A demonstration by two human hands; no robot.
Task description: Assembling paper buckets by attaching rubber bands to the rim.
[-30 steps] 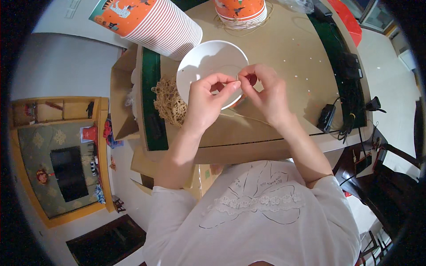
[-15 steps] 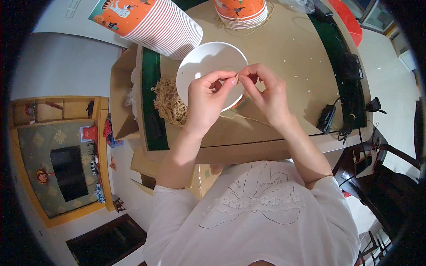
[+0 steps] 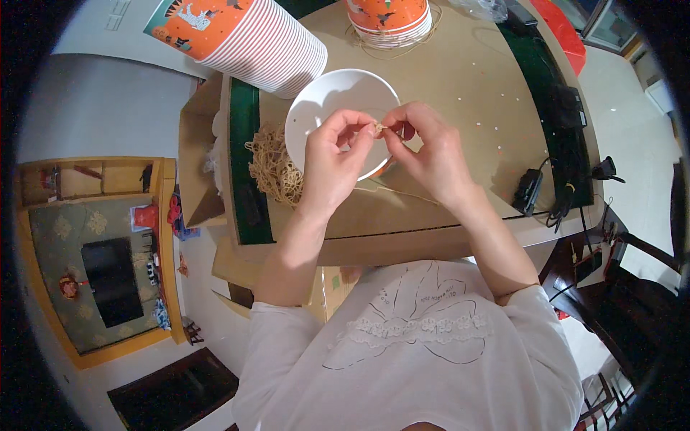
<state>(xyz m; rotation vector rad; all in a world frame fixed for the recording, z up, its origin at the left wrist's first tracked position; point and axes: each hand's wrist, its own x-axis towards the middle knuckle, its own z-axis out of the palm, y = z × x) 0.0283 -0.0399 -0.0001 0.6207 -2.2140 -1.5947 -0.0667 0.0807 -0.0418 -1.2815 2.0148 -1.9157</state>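
My left hand [image 3: 332, 159] and my right hand [image 3: 433, 154] meet over a white paper bucket [image 3: 303, 99] whose open mouth faces me. Both hands are closed in a pinch on a thin tan string [image 3: 379, 126], which bunches into a small knot or loop between the fingertips. A length of tan string [image 3: 402, 192] trails across the table below my right wrist. Left of the bucket lies a tangled heap of tan string [image 3: 277, 169]. My hands hide part of the bucket's inside and rim.
A tall stack of orange-printed paper buckets [image 3: 269, 47] leans at the back left. Another orange stack [image 3: 390, 21] with string round it stands behind. White specks dot the tan table [image 3: 460, 165]. Black adapters [image 3: 528, 192] and cables lie at the right edge. A cardboard box [image 3: 200, 154] stands left.
My fingertips have shifted slightly left and down, and a small bunch of string now shows between them. The right fingers have curled more. The bucket has barely moved.
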